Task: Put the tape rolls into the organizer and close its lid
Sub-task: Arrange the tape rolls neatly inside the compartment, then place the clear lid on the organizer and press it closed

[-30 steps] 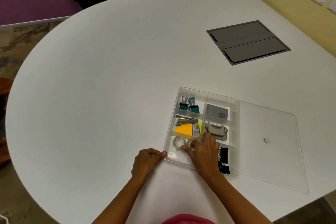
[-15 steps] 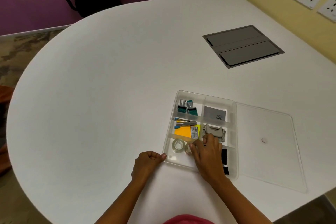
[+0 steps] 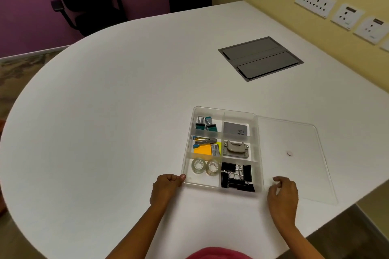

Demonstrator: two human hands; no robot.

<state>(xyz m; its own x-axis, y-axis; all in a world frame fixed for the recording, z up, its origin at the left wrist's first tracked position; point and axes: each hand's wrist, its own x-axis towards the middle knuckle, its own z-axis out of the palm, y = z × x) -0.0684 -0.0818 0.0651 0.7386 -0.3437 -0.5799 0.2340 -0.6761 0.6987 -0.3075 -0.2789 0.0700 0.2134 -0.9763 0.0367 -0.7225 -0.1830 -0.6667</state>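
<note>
Head view: I see both clear tape rolls point(image 3: 205, 166) binned; my right hand point(image 3: 283, 194), loosely curled and empty, sits at the flat transparent lid's point(image 3: 294, 160) near-left corner, nearer than my fisted left hand point(image 3: 166, 188).

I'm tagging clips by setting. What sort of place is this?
Probably an office or meeting room: a large white table with a built-in cable hatch, a black office chair pulled up to it, and a row of wall sockets.
</note>
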